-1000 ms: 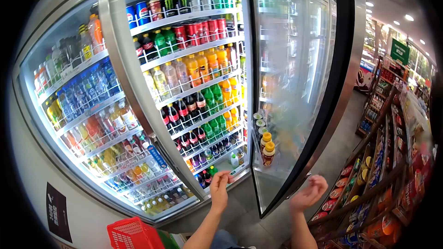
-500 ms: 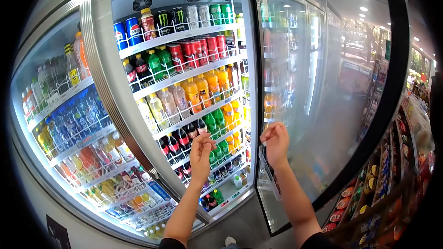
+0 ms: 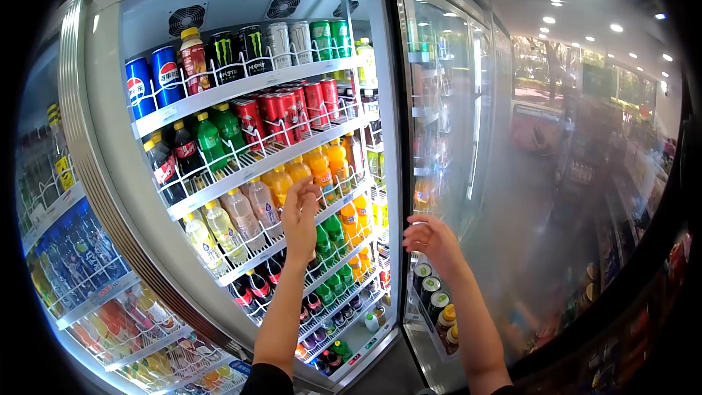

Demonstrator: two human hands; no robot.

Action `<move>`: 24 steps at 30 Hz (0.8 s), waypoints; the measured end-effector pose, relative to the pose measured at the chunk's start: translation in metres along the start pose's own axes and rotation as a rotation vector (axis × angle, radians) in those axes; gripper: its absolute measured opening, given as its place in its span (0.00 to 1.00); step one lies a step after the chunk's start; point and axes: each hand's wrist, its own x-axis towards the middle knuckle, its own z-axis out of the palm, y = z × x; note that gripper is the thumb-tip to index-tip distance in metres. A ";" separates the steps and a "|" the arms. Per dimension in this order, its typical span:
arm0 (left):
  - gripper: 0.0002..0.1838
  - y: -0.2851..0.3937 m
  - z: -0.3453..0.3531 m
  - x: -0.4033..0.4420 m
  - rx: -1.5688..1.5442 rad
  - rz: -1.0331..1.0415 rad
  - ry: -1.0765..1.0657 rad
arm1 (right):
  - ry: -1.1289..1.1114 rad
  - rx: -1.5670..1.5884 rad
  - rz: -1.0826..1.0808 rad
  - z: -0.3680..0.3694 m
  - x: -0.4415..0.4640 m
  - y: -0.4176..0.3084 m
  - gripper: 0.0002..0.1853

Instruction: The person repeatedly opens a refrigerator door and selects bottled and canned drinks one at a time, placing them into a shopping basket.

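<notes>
My left hand [image 3: 300, 218] is raised before the open fridge, its fingers loosely curled and apart, with nothing visible in it. Behind it are orange bottles [image 3: 281, 184] on the middle shelf. My right hand [image 3: 433, 241] is beside the open glass door [image 3: 504, 175], fingers bent and spread, also holding nothing that shows. Below that hand, cans [image 3: 439, 300] and yellow-capped bottles [image 3: 447, 317] stand in the door's low rack. Red cans [image 3: 281, 113] and green bottles [image 3: 210, 139] fill the second shelf. On the top shelf are blue cans [image 3: 167, 77] and black cans [image 3: 221, 55].
Another fridge section [image 3: 80, 249] with bottles lies behind glass at the left, past a metal frame [image 3: 110, 168]. The door's black edge [image 3: 621, 278] curves down the right side. Goods on shelves show dimly through the fogged glass.
Both hands have risen from low in front of the fridge, the left now before the middle shelf. The view has moved closer to the shelves, and the red basket is out of view.
</notes>
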 end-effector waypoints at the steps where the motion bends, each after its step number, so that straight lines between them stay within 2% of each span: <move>1: 0.16 -0.002 -0.004 0.021 0.088 0.056 -0.002 | -0.009 -0.002 -0.007 0.007 0.022 0.003 0.21; 5: 0.18 -0.008 -0.022 0.112 0.233 0.178 0.023 | -0.096 -0.069 -0.054 0.044 0.113 0.013 0.23; 9: 0.19 -0.040 -0.046 0.202 0.323 0.205 0.028 | -0.196 -0.178 -0.107 0.080 0.216 0.025 0.24; 11: 0.22 -0.062 -0.057 0.237 0.714 0.155 0.052 | -0.193 -0.233 -0.240 0.095 0.276 0.036 0.23; 12: 0.24 -0.077 -0.062 0.249 0.732 0.112 0.061 | -0.138 -0.314 -0.276 0.104 0.300 0.034 0.24; 13: 0.24 -0.086 -0.065 0.257 0.847 0.058 0.073 | -0.121 -0.270 -0.384 0.111 0.330 0.042 0.24; 15: 0.23 -0.068 -0.053 0.253 1.055 -0.124 0.109 | -0.035 -0.270 -0.355 0.132 0.362 0.040 0.25; 16: 0.23 -0.071 -0.052 0.255 1.057 -0.125 0.109 | -0.036 -0.268 -0.353 0.135 0.384 0.047 0.25; 18: 0.20 -0.077 -0.052 0.257 1.375 -0.159 -0.014 | 0.049 -0.541 -0.433 0.137 0.418 0.061 0.26; 19: 0.20 -0.078 -0.052 0.256 1.376 -0.167 -0.019 | 0.050 -0.540 -0.424 0.141 0.415 0.056 0.26; 21: 0.18 -0.076 -0.051 0.254 1.443 -0.087 -0.078 | 0.011 -0.996 -0.372 0.149 0.407 0.044 0.32; 22: 0.19 -0.075 -0.051 0.253 1.444 -0.076 -0.063 | 0.018 -0.922 -0.384 0.155 0.405 0.043 0.37; 23: 0.19 -0.074 -0.050 0.252 1.447 -0.086 -0.065 | 0.014 -0.921 -0.375 0.159 0.403 0.040 0.37; 24: 0.19 -0.072 -0.050 0.251 1.440 -0.071 -0.072 | 0.047 -0.875 -0.270 0.161 0.403 0.038 0.37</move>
